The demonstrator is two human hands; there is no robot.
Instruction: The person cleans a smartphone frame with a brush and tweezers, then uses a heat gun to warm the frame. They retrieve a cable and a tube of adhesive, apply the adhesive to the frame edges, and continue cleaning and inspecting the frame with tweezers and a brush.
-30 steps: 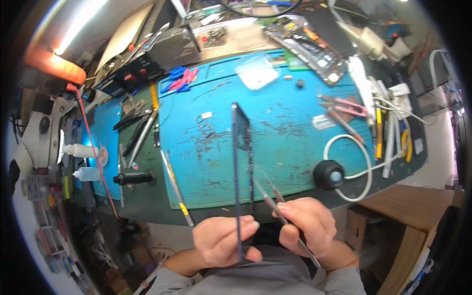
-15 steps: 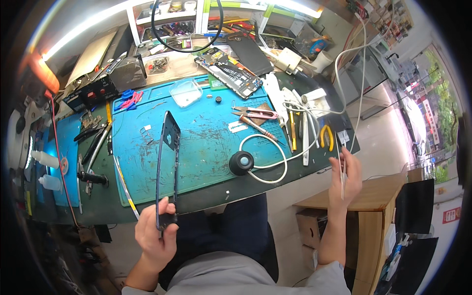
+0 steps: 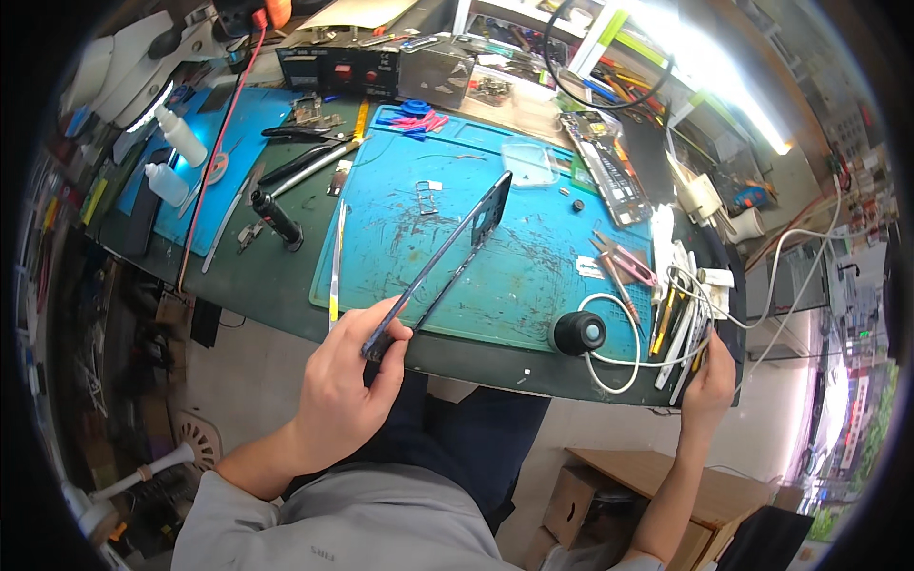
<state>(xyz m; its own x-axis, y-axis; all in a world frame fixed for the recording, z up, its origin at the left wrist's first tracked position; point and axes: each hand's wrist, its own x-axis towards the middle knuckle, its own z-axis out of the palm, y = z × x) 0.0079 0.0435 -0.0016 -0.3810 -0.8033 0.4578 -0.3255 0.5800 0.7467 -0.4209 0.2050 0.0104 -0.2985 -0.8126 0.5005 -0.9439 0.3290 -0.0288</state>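
**Ana:** Phone frame (image 3: 447,257), that thin dark slab with the camera cutout at its far end. Where is it sitting?

**Ben:** It isn't lying flat. The left hand (image 3: 347,381) has its grip clenched on the near end, thumb on one face and fingers wrapped under. The frame angles up and away over the blue mat (image 3: 495,276) on the desk (image 3: 276,285), far end in the air.

**Ana:** How would you expect it to handle?

**Ben:** Light, I'd judge, and stiff along its length, but thin enough to twist or bend if levered from one end. If a glass face is on it, that would be fragile and slick. Held by one end, the far tip has a lot of swing.

**Ana:** Best place to take hold?

**Ben:** Along the long edges near the middle, pinching the rim rather than the flat faces. That should spare the cutout end and avoid flexing.

**Ana:** And the other hand?

**Ben:** The right hand (image 3: 709,376) is well apart, at the desk's right edge, fingers among the bundle of tools (image 3: 681,328) beside the white cable (image 3: 619,362). Whether its grip has closed on one, I cannot tell.
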